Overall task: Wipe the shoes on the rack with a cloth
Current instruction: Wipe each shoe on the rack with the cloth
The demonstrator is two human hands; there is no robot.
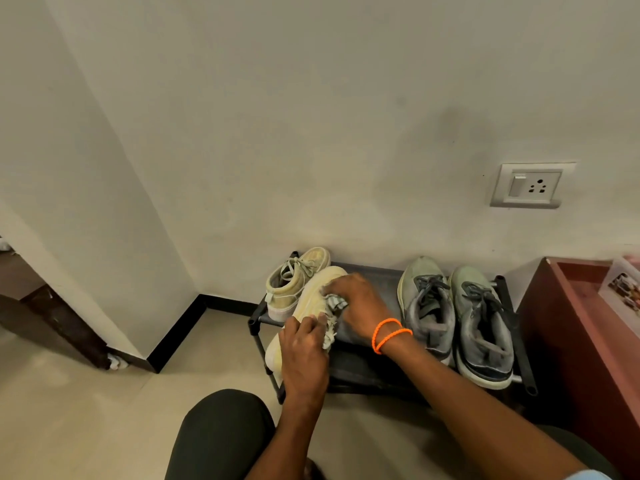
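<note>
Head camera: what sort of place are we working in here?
Probably a home entryway or room corner. A low black shoe rack stands against a plain painted wall with a switch and socket plate, on a tiled floor edged by dark skirting.

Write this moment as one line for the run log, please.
step: wiping | left hand: holds cream shoe | right hand: presses cloth on it | grey pair: on rack

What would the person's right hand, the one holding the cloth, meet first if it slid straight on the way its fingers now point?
The right hand points left across the cream shoe, cloth bunched under its fingers. Continuing, it would probably reach the second cream shoe standing behind on the rack, though depth is unclear.
</note>
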